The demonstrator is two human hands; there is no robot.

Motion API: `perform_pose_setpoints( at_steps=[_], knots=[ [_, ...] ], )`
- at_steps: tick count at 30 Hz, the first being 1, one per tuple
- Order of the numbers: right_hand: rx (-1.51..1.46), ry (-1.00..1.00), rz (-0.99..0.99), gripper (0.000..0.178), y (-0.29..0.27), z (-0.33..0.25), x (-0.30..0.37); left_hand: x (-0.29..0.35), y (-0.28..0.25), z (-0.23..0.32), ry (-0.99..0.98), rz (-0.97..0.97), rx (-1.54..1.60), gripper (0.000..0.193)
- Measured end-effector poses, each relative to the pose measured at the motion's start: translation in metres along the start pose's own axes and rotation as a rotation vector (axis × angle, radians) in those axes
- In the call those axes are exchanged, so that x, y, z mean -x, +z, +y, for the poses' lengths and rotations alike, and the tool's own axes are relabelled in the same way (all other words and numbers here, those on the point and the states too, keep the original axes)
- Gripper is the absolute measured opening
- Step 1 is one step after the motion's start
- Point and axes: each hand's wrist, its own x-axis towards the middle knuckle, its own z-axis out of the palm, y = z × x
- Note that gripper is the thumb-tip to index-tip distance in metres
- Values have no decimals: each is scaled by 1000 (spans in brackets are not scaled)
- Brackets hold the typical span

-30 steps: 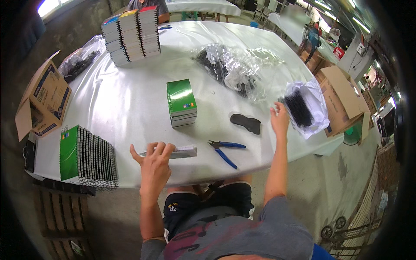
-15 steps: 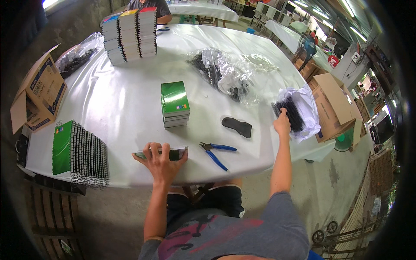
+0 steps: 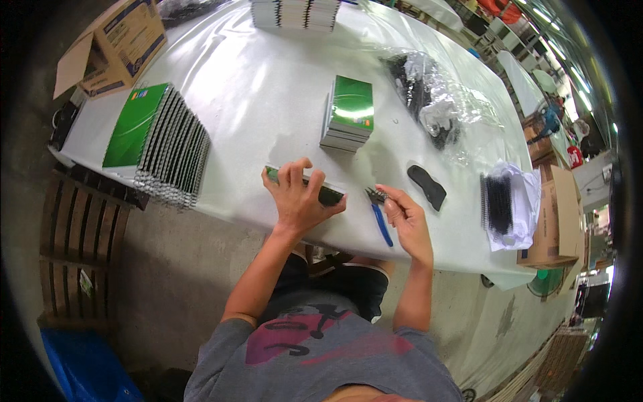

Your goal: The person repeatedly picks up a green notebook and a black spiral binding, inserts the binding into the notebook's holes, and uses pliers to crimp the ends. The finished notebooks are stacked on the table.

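Near the front edge of the table my left hand (image 3: 295, 197) grips a green-covered notebook (image 3: 330, 196) on edge, thumb at one end and fingers over the top. A black spiral binding wire (image 3: 376, 195) is pinched between the thumb and fingers of my right hand (image 3: 410, 224), a little right of the notebook and apart from it. Blue-handled cutting pliers (image 3: 382, 226) lie under and beside that hand, their head partly hidden. Beyond my hands stands a short stack of green notebooks (image 3: 353, 100). At the left is a taller stack of wire-bound green notebooks (image 3: 134, 137).
A black curved piece (image 3: 426, 187) lies right of the pliers. Farther right, black binding wires (image 3: 495, 204) rest on a white bag (image 3: 526, 214), beside a cardboard box (image 3: 559, 214). Clear plastic (image 3: 462, 110) with black wires lies behind; another box (image 3: 120, 47) stands far left.
My right hand has come from the pile of binding wires at the right to beside the notebook, now with a wire in it. The view has shifted; my left hand still grips the notebook.
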Motion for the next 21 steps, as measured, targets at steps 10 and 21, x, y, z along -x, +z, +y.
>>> perform_pose_setpoints(
  at_steps=[10, 21],
  knots=[
    [161, -129, 135, 21, 34, -15, -23, 2, 1, -3, 41, 19, 24, 45],
    [87, -128, -90, 16, 36, -5, -34, -3, 2, -2, 6, -12, 31, 53]
  ],
)
